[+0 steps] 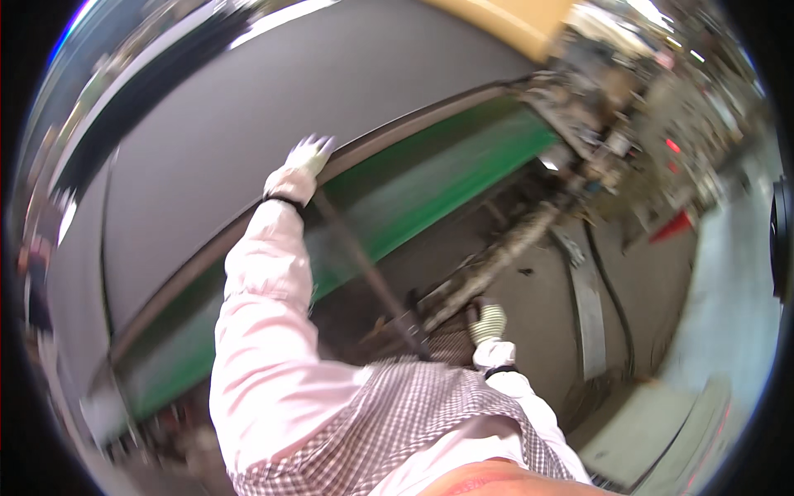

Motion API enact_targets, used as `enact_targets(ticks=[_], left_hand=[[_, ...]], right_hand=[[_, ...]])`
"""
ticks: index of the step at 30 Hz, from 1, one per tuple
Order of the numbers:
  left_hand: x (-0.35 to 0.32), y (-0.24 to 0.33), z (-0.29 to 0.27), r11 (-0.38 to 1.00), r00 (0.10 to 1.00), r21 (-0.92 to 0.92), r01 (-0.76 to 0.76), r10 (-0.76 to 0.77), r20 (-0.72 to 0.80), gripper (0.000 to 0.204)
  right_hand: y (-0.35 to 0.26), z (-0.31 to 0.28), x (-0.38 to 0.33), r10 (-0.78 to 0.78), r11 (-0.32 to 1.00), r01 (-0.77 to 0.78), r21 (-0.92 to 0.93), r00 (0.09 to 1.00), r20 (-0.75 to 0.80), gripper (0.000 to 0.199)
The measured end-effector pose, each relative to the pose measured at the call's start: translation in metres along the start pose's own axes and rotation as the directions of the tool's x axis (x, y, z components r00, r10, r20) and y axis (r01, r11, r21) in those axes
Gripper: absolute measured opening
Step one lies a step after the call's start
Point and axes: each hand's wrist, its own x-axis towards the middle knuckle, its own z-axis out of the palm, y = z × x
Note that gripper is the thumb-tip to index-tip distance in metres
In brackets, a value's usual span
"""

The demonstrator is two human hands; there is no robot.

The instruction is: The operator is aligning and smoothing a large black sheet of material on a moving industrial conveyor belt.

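Observation:
My left hand (pixel 308 155), in a white glove, reaches out to the near edge of a wide dark grey panel (pixel 248 107). Its fingers are stretched out and rest at or just over that edge, with nothing seen in them. Low in front of my body is my right hand (pixel 488 322), in a pale striped glove. Its fingers look curled in beside a dark brown patch; whether that is an object or part of the glove is blurred. A rough, dirty bar (pixel 496 256) runs just beyond this hand.
Below the panel runs a green side face (pixel 430 178), crossed by a slanting metal strut (pixel 364 264). To the right, a flat metal strip (pixel 589 314) and a dark cable (pixel 616 298) lie on the floor. Cluttered parts (pixel 612 116) stand at the far right, beside a pale blue walkway (pixel 732 273).

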Motion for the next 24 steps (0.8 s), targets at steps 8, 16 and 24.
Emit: enact_targets(ticks=[8,16,24], left_hand=[[-0.248,-0.128,-0.011,0.39,0.404,-0.107,0.915,-0.876,0.263,0.068],[-0.221,-0.099,-0.007,0.614,0.625,-0.127,0.779,-0.777,0.077,0.056],[-0.268,-0.15,-0.011,0.448,0.448,0.006,0.894,-0.894,-0.015,0.074]], right_hand=[[0.011,0.013,-0.002,0.014,0.994,-0.015,0.111,1.0,0.007,0.017],[0.012,0.013,-0.002,-0.012,0.996,0.012,0.088,1.0,0.006,0.024],[0.016,0.018,-0.006,-0.004,0.996,0.001,-0.093,1.0,-0.027,0.025]])
